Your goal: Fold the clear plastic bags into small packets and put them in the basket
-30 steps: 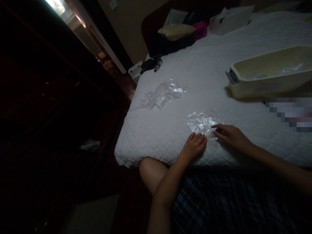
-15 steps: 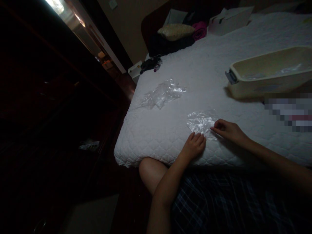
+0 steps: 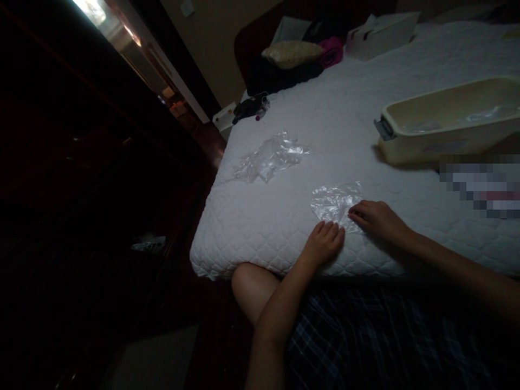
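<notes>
A clear, crinkled plastic bag [image 3: 331, 201] lies spread on the white quilted bed [image 3: 260, 227] near its front edge. My left hand [image 3: 325, 241] rests palm down, its fingers lying on the bag's near edge. From the right, my right hand [image 3: 376, 219] reaches over the bag's right side, with thumb and fingertips pinched together on the film. Part of the bag is hidden under that hand. Farther left on the bed is a crumpled heap of clear plastic [image 3: 272, 157], touched by neither hand.
A cream plastic bin [image 3: 430, 146] with a grey latch stands at the right, some clear plastic inside. Toward the headboard are a white box [image 3: 382, 37], a beige cushion [image 3: 292, 54] and a magenta roll [image 3: 331, 51]. Dark furniture [image 3: 81, 162] fills the left side.
My right hand has shifted slightly left, and its fingers have drawn closer together over the bag. The bag's top right corner lies flatter. My left hand has barely moved.
</notes>
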### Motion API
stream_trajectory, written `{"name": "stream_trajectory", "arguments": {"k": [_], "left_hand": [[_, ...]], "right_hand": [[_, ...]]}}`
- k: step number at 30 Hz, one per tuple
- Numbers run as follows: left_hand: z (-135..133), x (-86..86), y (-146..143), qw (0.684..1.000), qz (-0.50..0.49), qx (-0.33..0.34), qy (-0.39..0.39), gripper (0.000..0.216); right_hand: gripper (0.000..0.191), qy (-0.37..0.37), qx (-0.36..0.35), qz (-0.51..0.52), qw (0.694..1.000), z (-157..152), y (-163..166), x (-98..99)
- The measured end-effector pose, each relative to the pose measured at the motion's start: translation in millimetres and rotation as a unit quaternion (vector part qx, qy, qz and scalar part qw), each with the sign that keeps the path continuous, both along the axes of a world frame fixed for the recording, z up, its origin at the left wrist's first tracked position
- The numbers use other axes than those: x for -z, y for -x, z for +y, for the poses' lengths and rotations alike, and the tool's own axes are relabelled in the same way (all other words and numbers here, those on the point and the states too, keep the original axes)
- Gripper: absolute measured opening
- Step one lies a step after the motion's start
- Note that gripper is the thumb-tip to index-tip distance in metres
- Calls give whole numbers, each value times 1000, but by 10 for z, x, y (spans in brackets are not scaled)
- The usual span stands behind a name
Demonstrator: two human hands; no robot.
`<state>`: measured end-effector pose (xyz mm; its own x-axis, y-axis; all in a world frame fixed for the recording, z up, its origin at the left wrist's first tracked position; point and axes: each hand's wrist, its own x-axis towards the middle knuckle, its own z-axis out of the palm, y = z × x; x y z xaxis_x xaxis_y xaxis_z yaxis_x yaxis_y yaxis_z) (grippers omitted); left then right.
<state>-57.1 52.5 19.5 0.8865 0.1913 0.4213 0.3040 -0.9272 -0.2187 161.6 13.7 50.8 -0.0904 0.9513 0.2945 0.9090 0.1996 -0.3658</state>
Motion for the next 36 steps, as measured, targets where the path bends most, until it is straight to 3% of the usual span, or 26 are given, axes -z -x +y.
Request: {"name": "stream_trajectory", "arguments": {"k": [7,16,22,28,32,36], "left_hand": [[13,47,2,1000,20,-2,1,30],[-1,43,-4,1000,-20,-20,-12,31],[16,52,2,998,-36,7,-44,30],[31,49,-21,1000,0,3,0,24],[26,10,-9,1000,-3,-13,26,22],[86,-65,50,999,6,-28,42,19]], "right_hand": [[32,-11,5,-29,999,56,-5,61],[37,-21,-6,-19,1000,107,18,-18],[33,-10,-10,-49,999,155,64,-4],[35,5,-13,5,1000,127,15,-117],[34,-41,23,42,998,-8,-136,-91],[27,-135,80,29,987,-141,-277,132]]}}
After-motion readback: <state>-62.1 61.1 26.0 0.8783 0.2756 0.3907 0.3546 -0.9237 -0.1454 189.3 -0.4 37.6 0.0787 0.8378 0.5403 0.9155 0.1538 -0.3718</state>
